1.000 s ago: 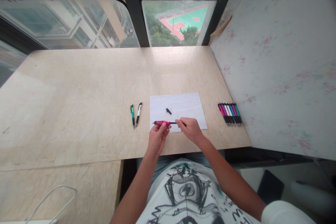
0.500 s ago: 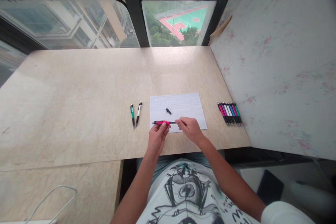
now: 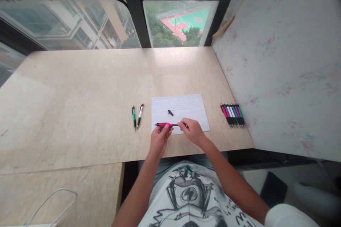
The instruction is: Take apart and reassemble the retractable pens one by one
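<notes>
A pink and black pen (image 3: 162,124) lies level in my hands above the near edge of a sheet of paper (image 3: 178,103) with lines of writing. My left hand (image 3: 160,138) is closed on its pink barrel, thumb on top. The fingers of my right hand (image 3: 192,131) pinch the dark end at the right; the very tip is hidden in them. A small black clip-like piece (image 3: 170,112) rests on the paper just beyond the pen. To the left of the paper lie a green and black pen (image 3: 133,117) and a white and black pen (image 3: 140,115).
A row of several coloured pens (image 3: 232,115) lies at the right, near the flowered wall (image 3: 277,78). Windows (image 3: 181,25) stand along the back of the desk (image 3: 87,99). A pale cable (image 3: 62,189) curls at the lower left.
The view has shifted very slightly. Both hands keep the same hold on the pink pen, and nothing on the desk has visibly moved.
</notes>
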`<action>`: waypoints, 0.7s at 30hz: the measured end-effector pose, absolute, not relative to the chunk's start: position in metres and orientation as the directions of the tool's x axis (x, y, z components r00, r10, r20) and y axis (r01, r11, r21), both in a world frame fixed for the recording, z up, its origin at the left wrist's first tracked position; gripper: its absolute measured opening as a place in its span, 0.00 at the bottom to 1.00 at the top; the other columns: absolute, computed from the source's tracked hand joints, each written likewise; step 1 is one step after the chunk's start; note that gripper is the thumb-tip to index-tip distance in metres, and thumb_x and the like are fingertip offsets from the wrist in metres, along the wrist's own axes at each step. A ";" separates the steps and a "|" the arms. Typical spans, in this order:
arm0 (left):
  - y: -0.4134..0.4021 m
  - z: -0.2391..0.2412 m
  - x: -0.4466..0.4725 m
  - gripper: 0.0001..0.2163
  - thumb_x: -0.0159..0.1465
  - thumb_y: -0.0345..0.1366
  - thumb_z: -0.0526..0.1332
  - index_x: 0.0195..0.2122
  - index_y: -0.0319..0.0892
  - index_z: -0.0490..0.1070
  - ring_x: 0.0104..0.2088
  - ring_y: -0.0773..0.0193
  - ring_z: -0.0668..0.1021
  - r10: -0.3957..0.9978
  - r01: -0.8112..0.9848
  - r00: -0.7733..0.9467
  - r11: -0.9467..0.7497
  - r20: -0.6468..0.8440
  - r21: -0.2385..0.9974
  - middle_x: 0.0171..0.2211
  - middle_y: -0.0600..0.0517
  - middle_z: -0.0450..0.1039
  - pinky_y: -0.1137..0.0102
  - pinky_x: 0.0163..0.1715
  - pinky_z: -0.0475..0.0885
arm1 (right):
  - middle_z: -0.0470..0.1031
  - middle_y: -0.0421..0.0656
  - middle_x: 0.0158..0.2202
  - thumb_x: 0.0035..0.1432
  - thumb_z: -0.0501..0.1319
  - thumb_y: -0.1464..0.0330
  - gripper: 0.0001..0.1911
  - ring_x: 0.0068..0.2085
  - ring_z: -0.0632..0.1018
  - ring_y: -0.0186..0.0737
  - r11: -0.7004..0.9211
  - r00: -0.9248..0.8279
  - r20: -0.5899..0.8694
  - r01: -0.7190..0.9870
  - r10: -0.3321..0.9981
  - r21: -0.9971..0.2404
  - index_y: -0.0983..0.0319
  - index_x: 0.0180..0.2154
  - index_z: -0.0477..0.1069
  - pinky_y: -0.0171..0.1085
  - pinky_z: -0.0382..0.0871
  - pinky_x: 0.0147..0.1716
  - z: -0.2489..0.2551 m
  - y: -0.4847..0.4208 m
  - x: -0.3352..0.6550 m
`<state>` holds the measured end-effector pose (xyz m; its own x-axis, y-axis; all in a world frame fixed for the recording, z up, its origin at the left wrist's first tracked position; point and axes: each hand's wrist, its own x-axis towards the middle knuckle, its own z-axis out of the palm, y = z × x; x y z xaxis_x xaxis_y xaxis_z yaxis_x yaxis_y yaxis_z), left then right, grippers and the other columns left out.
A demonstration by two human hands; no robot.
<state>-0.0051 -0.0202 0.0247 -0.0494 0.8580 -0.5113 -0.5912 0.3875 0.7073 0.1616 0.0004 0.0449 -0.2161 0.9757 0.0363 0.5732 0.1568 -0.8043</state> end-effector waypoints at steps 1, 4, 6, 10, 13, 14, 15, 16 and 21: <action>-0.020 0.025 -0.005 0.12 0.52 0.36 0.72 0.36 0.37 0.75 0.32 0.68 0.79 0.859 -0.588 -0.043 0.390 -0.510 0.708 0.33 0.48 0.78 0.74 0.32 0.71 | 0.71 0.39 0.21 0.67 0.51 0.59 0.22 0.25 0.71 0.34 0.143 -0.217 0.015 0.586 0.976 -0.798 0.60 0.23 0.68 0.34 0.60 0.29 0.044 0.000 0.162; -0.020 0.024 -0.005 0.12 0.53 0.36 0.71 0.36 0.37 0.75 0.32 0.67 0.79 0.860 -0.588 -0.036 0.394 -0.509 0.706 0.33 0.48 0.78 0.74 0.32 0.71 | 0.71 0.38 0.20 0.68 0.49 0.58 0.25 0.24 0.71 0.34 0.097 -0.197 -0.024 0.582 0.980 -0.808 0.60 0.22 0.69 0.33 0.60 0.28 0.043 0.000 0.162; -0.019 0.024 -0.006 0.12 0.52 0.36 0.72 0.36 0.37 0.75 0.32 0.67 0.79 0.858 -0.591 -0.041 0.393 -0.513 0.704 0.33 0.49 0.78 0.75 0.33 0.71 | 0.74 0.39 0.24 0.65 0.53 0.57 0.19 0.27 0.73 0.35 0.106 -0.180 0.005 0.557 0.984 -0.824 0.60 0.28 0.72 0.33 0.61 0.29 0.043 0.000 0.162; -0.019 0.024 -0.006 0.12 0.53 0.36 0.71 0.35 0.37 0.76 0.32 0.68 0.79 0.859 -0.580 -0.038 0.397 -0.510 0.711 0.33 0.49 0.78 0.75 0.33 0.71 | 0.74 0.39 0.26 0.64 0.55 0.60 0.15 0.27 0.73 0.35 0.148 -0.202 0.045 0.533 0.978 -0.833 0.60 0.29 0.71 0.33 0.62 0.29 0.042 0.000 0.162; -0.020 0.025 -0.006 0.12 0.53 0.36 0.71 0.36 0.37 0.76 0.32 0.68 0.79 0.871 -0.569 -0.023 0.392 -0.491 0.723 0.35 0.48 0.78 0.75 0.33 0.71 | 0.71 0.38 0.20 0.67 0.50 0.60 0.23 0.24 0.71 0.34 0.123 -0.188 0.016 0.575 0.982 -0.809 0.60 0.21 0.68 0.34 0.59 0.28 0.041 -0.001 0.162; -0.020 0.025 -0.006 0.12 0.53 0.36 0.71 0.36 0.38 0.76 0.32 0.68 0.79 0.875 -0.566 -0.018 0.389 -0.483 0.726 0.35 0.48 0.79 0.74 0.33 0.71 | 0.69 0.38 0.18 0.67 0.50 0.60 0.25 0.23 0.71 0.34 0.102 -0.172 0.000 0.585 0.985 -0.805 0.60 0.20 0.67 0.34 0.59 0.28 0.040 -0.001 0.161; -0.021 0.026 -0.006 0.12 0.53 0.36 0.71 0.37 0.38 0.76 0.33 0.68 0.79 0.879 -0.564 -0.012 0.387 -0.476 0.729 0.36 0.47 0.79 0.74 0.33 0.71 | 0.69 0.38 0.17 0.68 0.50 0.59 0.26 0.22 0.71 0.34 0.079 -0.160 -0.020 0.585 0.987 -0.807 0.60 0.18 0.66 0.34 0.59 0.27 0.039 -0.001 0.161; -0.021 0.026 -0.006 0.12 0.53 0.36 0.71 0.37 0.38 0.76 0.33 0.67 0.79 0.883 -0.563 -0.005 0.385 -0.470 0.731 0.36 0.47 0.79 0.74 0.34 0.71 | 0.68 0.38 0.16 0.68 0.49 0.58 0.28 0.22 0.71 0.33 0.056 -0.157 -0.044 0.577 0.987 -0.815 0.60 0.17 0.65 0.33 0.59 0.27 0.038 -0.001 0.161; -0.021 0.025 -0.007 0.12 0.53 0.35 0.71 0.37 0.38 0.76 0.33 0.67 0.79 0.877 -0.566 -0.014 0.389 -0.481 0.727 0.36 0.47 0.79 0.74 0.35 0.72 | 0.73 0.39 0.22 0.66 0.51 0.56 0.23 0.26 0.73 0.34 0.037 -0.162 -0.052 0.500 0.985 -0.865 0.61 0.24 0.70 0.33 0.61 0.28 0.039 -0.001 0.160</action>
<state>-0.0075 -0.0215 0.0248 -0.0140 0.8768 -0.4806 -0.5664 0.3891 0.7265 0.1603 -0.0007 0.0385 -0.1620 0.9854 -0.0516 0.5002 0.0369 -0.8652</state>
